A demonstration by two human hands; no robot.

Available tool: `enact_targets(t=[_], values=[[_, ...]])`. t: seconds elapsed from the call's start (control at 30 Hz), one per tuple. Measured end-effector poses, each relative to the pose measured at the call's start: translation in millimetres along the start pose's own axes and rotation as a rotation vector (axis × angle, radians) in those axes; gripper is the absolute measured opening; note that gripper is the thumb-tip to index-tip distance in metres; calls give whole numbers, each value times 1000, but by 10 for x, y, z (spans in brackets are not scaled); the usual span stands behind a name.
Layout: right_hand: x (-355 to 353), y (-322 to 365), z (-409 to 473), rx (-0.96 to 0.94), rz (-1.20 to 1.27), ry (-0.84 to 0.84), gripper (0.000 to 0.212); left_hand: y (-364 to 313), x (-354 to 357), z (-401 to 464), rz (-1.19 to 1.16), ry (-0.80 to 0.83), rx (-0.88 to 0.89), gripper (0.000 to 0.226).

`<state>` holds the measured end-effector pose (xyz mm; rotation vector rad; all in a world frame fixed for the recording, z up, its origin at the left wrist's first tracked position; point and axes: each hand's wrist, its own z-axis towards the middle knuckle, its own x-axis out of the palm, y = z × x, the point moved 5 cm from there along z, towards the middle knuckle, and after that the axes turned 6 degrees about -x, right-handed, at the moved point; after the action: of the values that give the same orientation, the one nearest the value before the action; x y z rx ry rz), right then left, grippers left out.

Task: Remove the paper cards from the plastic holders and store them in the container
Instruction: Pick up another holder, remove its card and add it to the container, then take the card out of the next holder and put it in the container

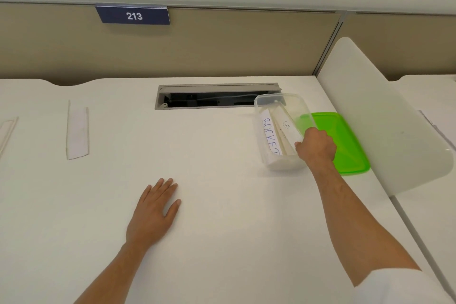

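A white desk (222, 205) is seen from above, backed by a tan partition (222, 44) on which a dark sign (133, 15) reading 213 is fixed. The left hand (153, 210) is laid flat on the desk, palm down, fingers straight and slightly spread, nothing held. The right hand (317, 144) is reached out to the clear container (278, 130), its fingers curled over the container's right rim, so that the rim is gripped; the container is seen tilted. Two cards are lying inside it: one (270, 135) lettered SOCKE in blue, the other (287, 128) marked CAT, the two side by side and leaning along the container's length. A green lid (345, 145) is lying flat on the desk just right of the container, partly hidden by the hand. Behind the container an open cable slot (209, 100) is set into the desk. Well apart to the left, a clear holder (77, 130) is lying on the desk, whether a card is in it cannot be told, and a second holder (7, 133) is cut by the left edge. A white divider (385, 116) is standing at the right
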<state>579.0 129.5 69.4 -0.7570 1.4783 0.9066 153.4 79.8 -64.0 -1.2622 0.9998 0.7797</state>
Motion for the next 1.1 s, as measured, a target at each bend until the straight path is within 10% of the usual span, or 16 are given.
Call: enact_targets(t=[0.47,0.8,1.1], values=[[114,17,164,-11,-52,258,39,-10,-14,7,12,-28,14,61],[43,839,-506,-236,415,-274,38,-24,-21,9,1,2,22,59],[809,2011,-1514,-546,427,68,53,28,-136,-135,-106,84,23,67]])
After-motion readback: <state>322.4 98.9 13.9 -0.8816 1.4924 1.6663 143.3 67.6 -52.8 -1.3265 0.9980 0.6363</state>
